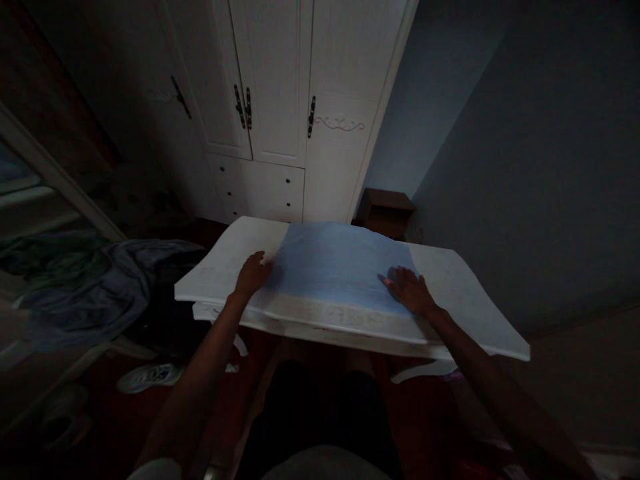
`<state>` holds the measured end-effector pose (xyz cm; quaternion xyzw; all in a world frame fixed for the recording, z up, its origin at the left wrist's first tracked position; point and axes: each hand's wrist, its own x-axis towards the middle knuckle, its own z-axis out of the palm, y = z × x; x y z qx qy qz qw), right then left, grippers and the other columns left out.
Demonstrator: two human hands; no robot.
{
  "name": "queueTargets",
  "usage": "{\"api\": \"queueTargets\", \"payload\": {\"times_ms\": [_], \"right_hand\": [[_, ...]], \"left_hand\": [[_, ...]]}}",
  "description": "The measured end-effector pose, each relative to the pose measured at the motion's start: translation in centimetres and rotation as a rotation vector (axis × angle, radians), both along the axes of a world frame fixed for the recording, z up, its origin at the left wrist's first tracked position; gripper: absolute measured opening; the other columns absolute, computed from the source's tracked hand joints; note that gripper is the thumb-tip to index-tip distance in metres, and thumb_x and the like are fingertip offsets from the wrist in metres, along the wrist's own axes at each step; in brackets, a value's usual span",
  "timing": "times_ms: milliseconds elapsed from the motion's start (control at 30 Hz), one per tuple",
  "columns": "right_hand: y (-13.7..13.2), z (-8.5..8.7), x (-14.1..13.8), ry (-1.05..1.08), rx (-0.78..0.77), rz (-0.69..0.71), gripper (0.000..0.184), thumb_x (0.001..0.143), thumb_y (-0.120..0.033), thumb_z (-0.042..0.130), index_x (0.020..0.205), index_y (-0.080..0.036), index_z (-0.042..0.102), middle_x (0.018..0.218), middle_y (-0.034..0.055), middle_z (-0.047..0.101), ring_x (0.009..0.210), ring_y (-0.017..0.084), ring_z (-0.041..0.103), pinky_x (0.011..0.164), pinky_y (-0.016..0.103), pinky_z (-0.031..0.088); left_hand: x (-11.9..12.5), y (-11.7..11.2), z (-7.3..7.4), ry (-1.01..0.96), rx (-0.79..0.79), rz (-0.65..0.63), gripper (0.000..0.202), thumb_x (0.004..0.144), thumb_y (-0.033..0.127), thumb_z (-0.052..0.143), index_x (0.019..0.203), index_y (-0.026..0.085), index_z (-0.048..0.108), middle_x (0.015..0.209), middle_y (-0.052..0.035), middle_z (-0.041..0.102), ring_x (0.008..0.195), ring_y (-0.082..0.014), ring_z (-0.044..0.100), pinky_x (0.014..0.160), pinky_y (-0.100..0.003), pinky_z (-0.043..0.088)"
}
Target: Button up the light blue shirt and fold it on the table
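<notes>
A light blue cloth (335, 263) lies spread across the middle of a white table (470, 293) with a shaped edge. At the cloth's left edge is my left hand (253, 273), its fingers reaching forward and apart from the thumb. My right hand (409, 288) rests flat near the cloth's right side, fingers spread on the fabric. Neither hand grips anything that I can see. The cloth's far edge runs along the table's back edge, and a strip of bare white top shows in front of it.
Behind the table stands a white wardrobe (273, 140) with dark handles. A small brown cabinet (387, 203) is by the wall. To the left, a heap of dark clothes (95, 287) lies piled up. A pale shoe (147, 377) sits on the red floor.
</notes>
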<state>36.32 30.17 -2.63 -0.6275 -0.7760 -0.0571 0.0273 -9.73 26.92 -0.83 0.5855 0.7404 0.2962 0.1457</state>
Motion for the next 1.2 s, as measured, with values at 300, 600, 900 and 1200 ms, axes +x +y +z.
{"api": "queueTargets", "payload": {"times_ms": [300, 600, 900, 1200], "right_hand": [[2.0, 5.4, -14.4, 0.554, -0.197, 0.418, 0.07, 0.096, -0.066, 0.028, 0.141, -0.018, 0.051, 0.146, 0.0127, 0.048, 0.138, 0.026, 0.042, 0.117, 0.045, 0.029], [5.1, 6.0, -23.6, 0.859, -0.477, 0.511, 0.06, 0.093, -0.068, 0.038, 0.112, -0.02, 0.069, 0.124, 0.0082, 0.067, 0.118, 0.024, 0.06, 0.11, 0.041, 0.039], [8.2, 7.3, -28.7, 1.034, -0.705, 0.214, 0.068, 0.095, -0.068, 0.033, 0.106, -0.009, 0.067, 0.11, 0.0182, 0.071, 0.085, 0.02, 0.069, 0.072, 0.028, 0.054], [10.2, 8.3, -30.4, 0.876, -0.664, 0.192, 0.064, 0.1, -0.06, 0.027, 0.107, -0.009, 0.064, 0.107, 0.0158, 0.072, 0.07, 0.013, 0.068, 0.048, 0.017, 0.042]], "left_hand": [[-0.8, -1.1, 1.5, -0.348, -0.238, 0.024, 0.024, 0.084, 0.03, 0.051, 0.078, 0.012, 0.066, 0.059, -0.0045, 0.061, 0.049, -0.0146, 0.055, 0.048, -0.024, 0.039], [-2.0, -2.8, 2.1, -0.628, -0.298, 0.001, 0.037, 0.081, 0.045, 0.059, 0.06, 0.015, 0.057, 0.049, -0.0012, 0.053, 0.038, -0.0096, 0.041, 0.04, -0.024, 0.028], [1.8, -2.2, 0.1, -0.605, -0.142, 0.165, 0.033, 0.078, 0.047, 0.066, 0.072, 0.014, 0.065, 0.056, -0.004, 0.06, 0.053, -0.0153, 0.057, 0.051, -0.024, 0.039], [5.5, -1.7, 1.0, -0.462, 0.125, 0.276, 0.021, 0.086, 0.033, 0.061, 0.095, 0.016, 0.067, 0.103, -0.0092, 0.073, 0.094, -0.0206, 0.067, 0.087, -0.031, 0.049]]}}
